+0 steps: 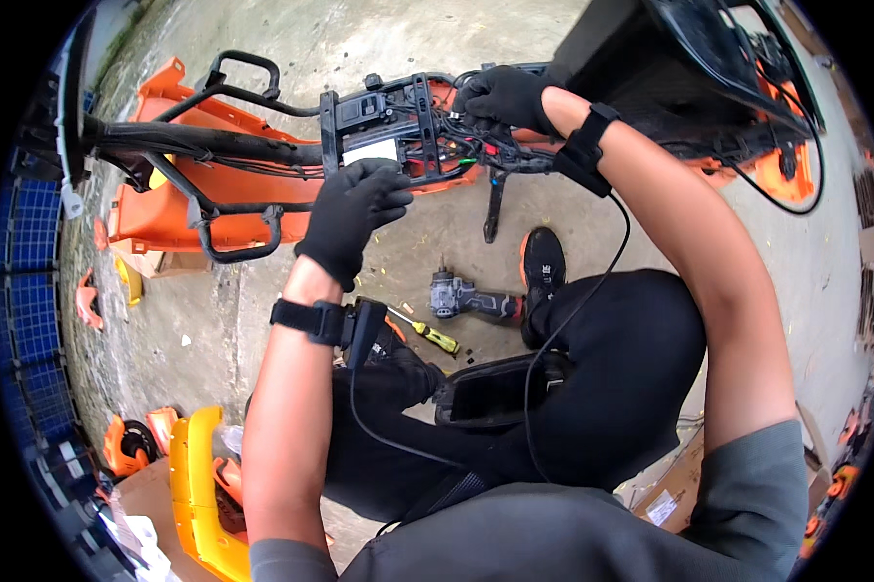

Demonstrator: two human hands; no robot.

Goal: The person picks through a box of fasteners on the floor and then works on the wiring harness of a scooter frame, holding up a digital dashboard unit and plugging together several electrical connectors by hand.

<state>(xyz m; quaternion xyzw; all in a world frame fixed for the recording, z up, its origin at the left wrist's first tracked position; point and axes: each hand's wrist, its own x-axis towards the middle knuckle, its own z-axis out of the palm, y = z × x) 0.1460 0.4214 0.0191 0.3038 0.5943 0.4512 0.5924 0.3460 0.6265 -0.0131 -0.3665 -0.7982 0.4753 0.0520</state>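
A stripped scooter frame, black with orange panels, stretches across in front of me. My left hand, in a black glove, is at its near rail, fingers loosely bent and apart, with nothing seen in them. Just beyond the fingers lies a silvery-white box inside the frame. My right hand, also gloved, is closed over the wiring at the seat end; its fingertips press together, and what they grip is hidden. Bundled wires with red and green parts run between the hands.
A cordless power driver and a yellow-handled screwdriver lie on the concrete by my feet. A black tray-like part sits between my legs. Yellow panel stands lower left; a large black housing rises upper right.
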